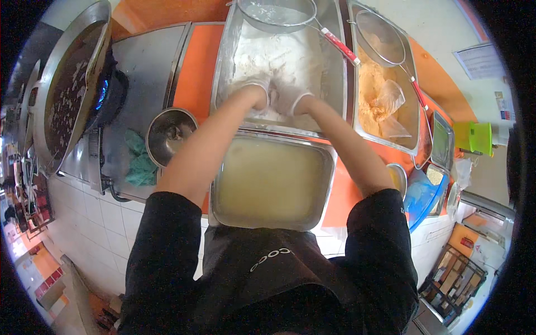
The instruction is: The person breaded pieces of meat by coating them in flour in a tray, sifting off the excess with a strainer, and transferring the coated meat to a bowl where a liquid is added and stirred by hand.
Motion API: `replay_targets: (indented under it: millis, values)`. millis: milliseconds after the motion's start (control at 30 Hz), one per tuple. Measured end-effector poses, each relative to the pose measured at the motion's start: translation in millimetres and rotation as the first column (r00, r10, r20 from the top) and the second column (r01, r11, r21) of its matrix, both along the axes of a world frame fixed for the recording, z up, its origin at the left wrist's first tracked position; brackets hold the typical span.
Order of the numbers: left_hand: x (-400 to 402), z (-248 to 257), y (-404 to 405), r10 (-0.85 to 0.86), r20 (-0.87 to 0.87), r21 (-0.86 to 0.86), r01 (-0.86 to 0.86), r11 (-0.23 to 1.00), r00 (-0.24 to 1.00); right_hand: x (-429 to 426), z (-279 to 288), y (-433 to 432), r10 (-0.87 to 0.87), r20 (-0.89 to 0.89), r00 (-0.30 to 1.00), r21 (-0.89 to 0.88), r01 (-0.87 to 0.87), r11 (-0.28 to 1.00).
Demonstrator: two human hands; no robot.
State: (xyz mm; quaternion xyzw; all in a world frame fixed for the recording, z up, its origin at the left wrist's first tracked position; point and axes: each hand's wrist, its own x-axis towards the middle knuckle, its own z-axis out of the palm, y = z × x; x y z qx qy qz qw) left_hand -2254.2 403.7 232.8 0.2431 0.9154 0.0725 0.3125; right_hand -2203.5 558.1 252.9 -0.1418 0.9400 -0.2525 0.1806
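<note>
Both of my hands wear thin clear gloves and reach into a deep metal tray of white flour. My left hand and my right hand are close together near the tray's front side. Motion blur and flour hide the fingers, so whether they hold anything cannot be made out. Over the tray's far end lies a round mesh sieve with a red handle. Directly in front of me, below my forearms, stands a rectangular metal pan of cloudy yellowish liquid.
Left, a big wok of dark oil sits over a blue burner flame. A steel bowl and green cloth lie nearer. At right, another tray holds orange powder, a plastic bag and a second sieve.
</note>
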Motion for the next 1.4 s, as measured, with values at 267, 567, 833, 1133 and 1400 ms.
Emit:
replay_targets:
  millis: [267,567,833,1133,1400]
  values:
    - [7.6,29.4,-17.0,0.016,0.028,0.343,-0.025,0.939,0.999,2.9,64.1,26.6,-0.087,-0.193,0.977,0.185,0.123,0.975]
    - [6.9,31.7,-5.7,-0.03,-0.015,0.172,0.032,0.985,0.999,2.3,100.7,47.0,-0.044,-0.286,0.957,0.08,0.07,0.994]
    - [22.9,70.8,-5.5,0.134,0.129,0.513,-0.182,0.839,0.983,-4.0,97.4,53.0,-0.068,-0.316,0.946,0.078,0.097,0.992]
    - [24.2,67.1,-5.7,0.064,0.082,0.608,-0.1,0.788,0.995,10.8,26.1,35.5,0.156,0.092,0.983,0.362,-0.179,0.915]
    - [11.4,40.7,-19.2,-0.272,0.28,0.363,0.161,0.918,0.921,-58.0,58.1,77.4,-0.015,0.218,0.976,0.094,-0.006,0.996]
